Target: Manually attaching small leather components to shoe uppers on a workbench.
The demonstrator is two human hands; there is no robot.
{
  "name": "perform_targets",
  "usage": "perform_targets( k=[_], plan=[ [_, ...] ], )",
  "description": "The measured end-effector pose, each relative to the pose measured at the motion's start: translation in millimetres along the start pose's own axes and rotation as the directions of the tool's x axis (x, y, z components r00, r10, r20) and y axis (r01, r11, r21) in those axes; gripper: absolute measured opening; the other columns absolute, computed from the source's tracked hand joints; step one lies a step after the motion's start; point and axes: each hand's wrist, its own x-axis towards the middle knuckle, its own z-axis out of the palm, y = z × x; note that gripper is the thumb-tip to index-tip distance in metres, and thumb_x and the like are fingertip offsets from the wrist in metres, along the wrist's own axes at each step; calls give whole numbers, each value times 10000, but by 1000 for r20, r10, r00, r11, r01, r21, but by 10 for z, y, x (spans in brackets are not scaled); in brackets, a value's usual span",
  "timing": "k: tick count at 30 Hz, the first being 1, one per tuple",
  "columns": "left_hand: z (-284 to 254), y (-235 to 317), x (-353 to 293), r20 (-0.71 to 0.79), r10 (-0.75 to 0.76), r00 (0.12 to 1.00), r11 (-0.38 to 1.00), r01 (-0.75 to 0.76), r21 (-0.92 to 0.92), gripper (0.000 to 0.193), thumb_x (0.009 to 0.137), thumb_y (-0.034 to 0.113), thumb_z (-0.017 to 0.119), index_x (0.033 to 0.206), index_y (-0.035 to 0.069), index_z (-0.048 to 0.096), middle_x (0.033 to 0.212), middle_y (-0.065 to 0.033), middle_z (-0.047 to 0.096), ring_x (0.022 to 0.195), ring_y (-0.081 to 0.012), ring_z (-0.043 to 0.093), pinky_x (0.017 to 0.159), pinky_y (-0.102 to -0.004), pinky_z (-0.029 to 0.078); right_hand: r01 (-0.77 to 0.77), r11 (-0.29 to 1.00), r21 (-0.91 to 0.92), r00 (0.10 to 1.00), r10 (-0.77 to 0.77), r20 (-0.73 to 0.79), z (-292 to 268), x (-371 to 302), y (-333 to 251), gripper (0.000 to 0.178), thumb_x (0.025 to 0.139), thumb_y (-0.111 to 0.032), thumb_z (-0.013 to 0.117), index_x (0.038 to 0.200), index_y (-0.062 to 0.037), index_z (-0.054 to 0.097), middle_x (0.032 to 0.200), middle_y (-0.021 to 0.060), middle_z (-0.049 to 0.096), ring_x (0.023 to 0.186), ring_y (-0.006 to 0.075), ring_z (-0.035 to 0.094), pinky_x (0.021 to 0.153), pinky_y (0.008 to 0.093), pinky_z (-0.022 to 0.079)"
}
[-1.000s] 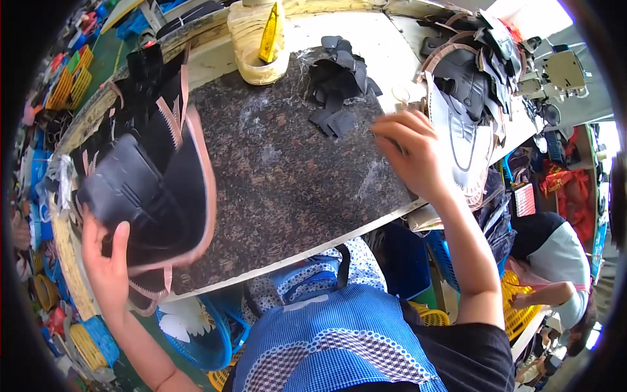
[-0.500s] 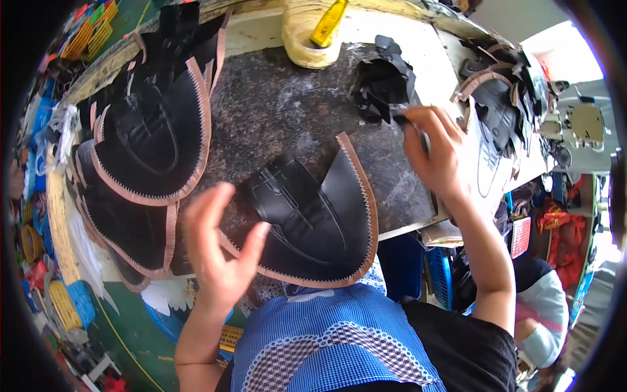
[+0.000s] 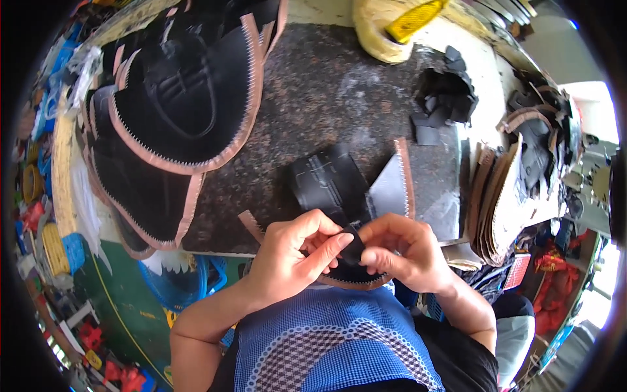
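Over the near table edge, both hands come together on a small black leather-like piece (image 3: 353,245). My left hand (image 3: 294,255) pinches it between thumb and fingers. On its other side, the fingers of my right hand (image 3: 408,255) are closed on the same piece. Beneath them lies a black shoe upper (image 3: 326,179) with brown edging and white zigzag stitching; my hands hide much of its rounded near end. Farther right, a heap of small black pieces (image 3: 447,98) rests on the dark stone slab (image 3: 313,91).
Stacked shoe uppers (image 3: 176,98) fill the left side. At the far edge, a yellow-handled tool (image 3: 418,19) leans in a cream-coloured tape roll (image 3: 372,39). More uppers (image 3: 532,150) are piled at the right. A blue basket (image 3: 173,284) stands below the table.
My right hand has come from the black heap toward me. My left hand has moved right to meet it, and both now grip a small black piece. The view has shifted.
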Motion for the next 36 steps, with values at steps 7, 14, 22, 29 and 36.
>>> perform_targets(
  k=[7, 14, 22, 29, 36],
  plan=[
    [-398, -3, 49, -169, 429, 887, 830, -313, 461, 126, 956, 40, 705, 1066, -17, 731, 862, -102, 727, 748, -196, 732, 650, -296, 591, 14, 995, -97, 1000, -16, -15, -66, 326, -291, 158, 1008, -148, 701, 998, 10, 700, 794, 19, 699, 701, 66, 653, 624, 209, 525],
    [-417, -320, 309, 74, 670, 739, 364, -414, 834, 238, 755, 57, 835, 979, 37, 759, 1057, -67, 710, 1001, -255, 697, 847, -373, 575, 100, 889, -446, 983, -157, -91, -44, 837, -233, 131, 978, -94, 706, 975, 37, 707, 764, 40, 698, 670, 60, 635, 591, 229, 489],
    [-426, -376, 280, 63, 666, 744, 384, -413, 826, 244, 761, 63, 837, 991, 33, 758, 1057, -67, 716, 1035, -253, 694, 871, -375, 573, 10, 851, -524, 981, -111, -161, 50, 862, -278, 133, 956, -94, 733, 932, 35, 716, 703, 33, 678, 620, 56, 607, 556, 234, 471],
    [-433, -362, 275, 77, 640, 764, 392, -411, 823, 248, 791, 71, 823, 1004, 43, 699, 1202, -92, 725, 1047, -257, 683, 901, -378, 546, -13, 848, -530, 968, -123, -220, 82, 881, -242, 134, 932, -99, 755, 901, 26, 717, 670, 39, 674, 599, 49, 595, 541, 240, 464],
    [-459, -371, 315, 87, 579, 811, 439, -400, 804, 367, 820, 49, 782, 1121, 64, 572, 1367, -99, 679, 1120, -265, 606, 980, -408, 464, 105, 689, -717, 934, -317, -168, 102, 915, -222, 130, 927, -95, 753, 899, 13, 686, 652, 32, 650, 580, 59, 595, 531, 247, 464]
  ],
)
